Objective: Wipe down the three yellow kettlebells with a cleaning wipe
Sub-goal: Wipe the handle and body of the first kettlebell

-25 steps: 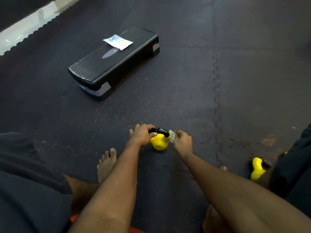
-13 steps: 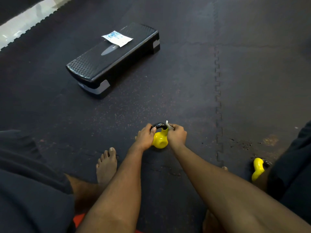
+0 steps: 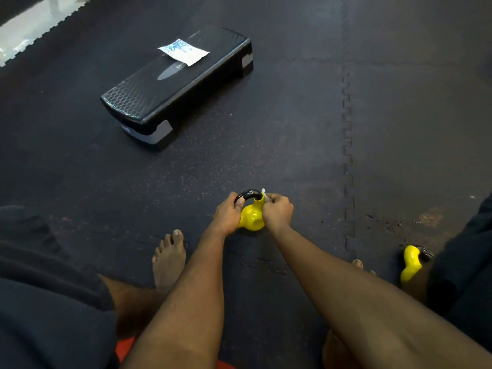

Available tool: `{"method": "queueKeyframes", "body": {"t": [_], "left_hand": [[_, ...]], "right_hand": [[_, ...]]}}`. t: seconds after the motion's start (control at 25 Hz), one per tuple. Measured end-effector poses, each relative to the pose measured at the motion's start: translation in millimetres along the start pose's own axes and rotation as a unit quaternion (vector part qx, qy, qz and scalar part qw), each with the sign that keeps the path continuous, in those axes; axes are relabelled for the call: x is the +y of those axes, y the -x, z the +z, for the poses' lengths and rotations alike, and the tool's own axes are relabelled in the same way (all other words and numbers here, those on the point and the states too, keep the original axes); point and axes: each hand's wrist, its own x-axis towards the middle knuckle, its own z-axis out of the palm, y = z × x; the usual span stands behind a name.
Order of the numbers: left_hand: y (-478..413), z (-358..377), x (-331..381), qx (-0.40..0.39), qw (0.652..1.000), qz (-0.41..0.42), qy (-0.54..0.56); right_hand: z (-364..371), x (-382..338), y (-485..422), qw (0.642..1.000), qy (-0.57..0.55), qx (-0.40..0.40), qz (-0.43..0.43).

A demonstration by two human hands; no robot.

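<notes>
Kettlebell sits between both hands, handle tilted away; left hand curled round handle, right hand pinching wipe at handle's right root.

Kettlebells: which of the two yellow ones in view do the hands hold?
The centre kettlebell: left hand grips its black handle, right hand holds a wipe against it. The other kettlebell, far right, has no hand on it.

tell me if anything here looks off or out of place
The second kettlebell at the right edge seems tipped on its side, partly hidden. The floor mat near the seam looks scuffed and pitted, with a brownish worn patch. Nothing else stands out.
</notes>
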Motion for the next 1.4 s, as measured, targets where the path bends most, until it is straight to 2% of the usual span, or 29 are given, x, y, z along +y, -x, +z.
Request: {"method": "queueKeyframes", "body": {"t": [0.08, 0.2, 0.36, 0.48, 0.64, 0.76, 0.92, 1.08, 1.2, 1.32, 1.4], "left_hand": [[1, -1, 0, 0.001, 1.0, -0.004, 0.008], [2, -1, -1, -0.004, 1.0, 0.0, 0.01], [1, 0, -1, -0.001, 1.0, -0.003, 0.019], [2, 0, -3, -0.006, 1.0, -0.002, 0.024], [1, -2, -5, -0.009, 1.0, -0.011, 0.026], [1, -2, -8, -0.009, 1.0, -0.011, 0.023], [-3, 0, -11, 0.004, 0.999, -0.025, 0.031], [-5, 1, -15, 0.005, 0.999, -0.027, 0.027], [-8, 3, -15, 0.004, 0.999, -0.025, 0.026], [-9, 3, -18, 0.014, 0.999, -0.022, 0.029], [-9, 4, -19, 0.014, 0.999, -0.023, 0.043]], "right_hand": [[0, 1, 0, 1.0, -0.015, 0.0, -0.016], [-1, -2, 1, 1.0, 0.015, -0.026, 0.011], [1, -4, 3, 0.999, -0.015, 0.001, -0.03], [4, 0, 2, 1.0, 0.025, -0.016, 0.008], [5, -6, 5, 0.999, -0.009, 0.008, -0.043], [5, -3, 6, 0.999, 0.033, -0.014, -0.012], [9, -5, 12, 0.999, -0.012, 0.009, -0.048], [12, -5, 11, 0.999, 0.035, 0.005, -0.011], [13, -2, 18, 0.999, 0.008, 0.017, -0.05], [16, 11, 24, 0.997, 0.043, 0.009, -0.069], [16, 9, 23, 0.996, 0.025, 0.017, -0.079]]}}
